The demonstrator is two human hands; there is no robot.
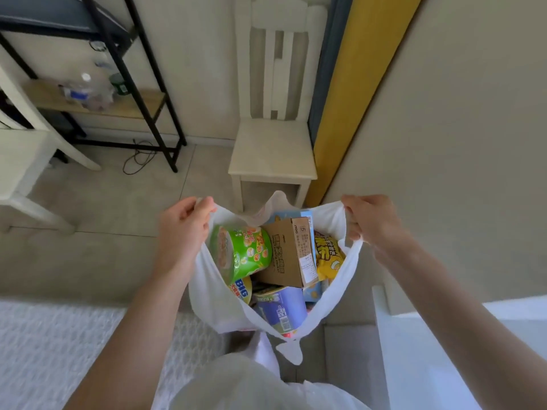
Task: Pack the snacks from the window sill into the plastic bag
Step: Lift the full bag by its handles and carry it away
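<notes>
Floor: you stand over pale beige tiles (97,202).
Ahead: a cream wooden chair (272,155) against the light wall (201,54).
Right: a yellow curtain (355,93) runs beside a plain wall.
Left: a black metal shelf (142,93) holding plastic bottles (85,90); a dark cable (139,158) on the floor below.
Near left: a white textured rug (53,350).

Ahead of me I see a cream wooden chair (272,155) standing on the tiled floor (118,208), its slatted back against the wall and just beside a yellow curtain (352,113). To the left stands a black metal-framed shelf (142,84) whose wooden board carries clear plastic bottles (88,90). A dark cable (139,159) lies looped on the floor at its foot. Part of another cream chair (26,161) shows at the far left, and a white textured rug (59,350) lies at lower left.
</notes>
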